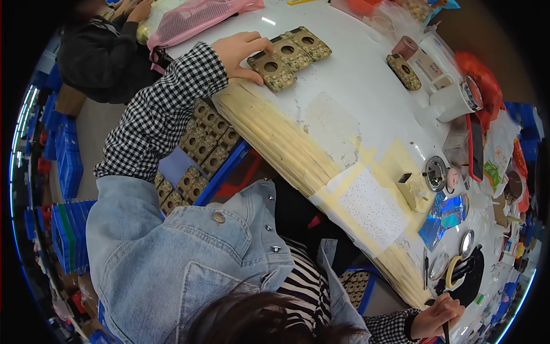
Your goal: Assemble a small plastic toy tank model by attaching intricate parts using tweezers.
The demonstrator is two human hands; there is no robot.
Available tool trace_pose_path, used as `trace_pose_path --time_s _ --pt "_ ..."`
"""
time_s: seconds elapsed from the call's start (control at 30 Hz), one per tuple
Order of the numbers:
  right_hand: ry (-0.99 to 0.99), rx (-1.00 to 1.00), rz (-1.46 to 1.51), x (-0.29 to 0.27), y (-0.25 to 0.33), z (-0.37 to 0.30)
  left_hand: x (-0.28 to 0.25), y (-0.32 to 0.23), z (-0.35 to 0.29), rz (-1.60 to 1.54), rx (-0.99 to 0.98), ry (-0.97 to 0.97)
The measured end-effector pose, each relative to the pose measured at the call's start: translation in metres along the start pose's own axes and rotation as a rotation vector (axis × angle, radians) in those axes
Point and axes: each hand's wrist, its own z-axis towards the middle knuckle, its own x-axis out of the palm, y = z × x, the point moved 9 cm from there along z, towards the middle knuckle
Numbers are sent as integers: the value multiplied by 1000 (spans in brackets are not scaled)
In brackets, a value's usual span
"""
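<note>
The left hand (243, 55) is on the table (361, 63), at the near camouflage-patterned piece (281, 81) of a row of three. Its thumb lies along one edge of that piece and its fingers are bent at the opposite edge; whether they grip it or merely rest there, I cannot tell. The middle piece (296, 61) sits just right of the left hand's fingertips, touching its neighbours, and the far piece (322, 52) is the farthest of the three from that hand. Each has a round hole in its top.

A single camouflage piece (411, 82) lies well to the right of the left hand, beside a dusky pink roll (405, 47). More such pieces fill a blue crate (220, 175) below the left forearm, lower than the table edge.

The right hand (440, 317) is well apart from the row, at the lower right. It is closed around a thin dark tool (446, 331), whose far end runs out of view. Near this hand, just above it, are a yellowish ring (450, 273) and a dark pen (425, 269). Between the two hands, a speckled white sheet (373, 209) lies over pale tape strips (286, 133) along the table edge. Beyond the left hand is a pink mesh bag (197, 20).
</note>
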Motion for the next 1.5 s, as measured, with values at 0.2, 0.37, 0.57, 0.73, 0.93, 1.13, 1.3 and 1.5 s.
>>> trace_pose_path --time_s 0.2,0.37,0.57,0.73,0.93,1.13,1.3,1.5 --pt "96 149 -163 -13 -18 -10 -6 -14 38 23 261 37" --pt "99 185 -141 -22 -19 -14 13 -14 75 -29 319 337" --pt "70 200 -174 -33 -26 -19 21 -2 83 369 232 293" --pt "91 207 -155 -26 -34 -22 10 -5 68 440 350 64" --pt "102 245 -176 -19 -36 -23 -7 2 41 98 305 62" --pt "64 201 30 -4 -33 -16 -34 38 -108 126 -73 -63" --pt "85 186 -37 13 -41 -7 13 90 -281 145 -620 -45" --pt "171 144 -29 41 -30 2 114 112 -353 217 -1000 383"
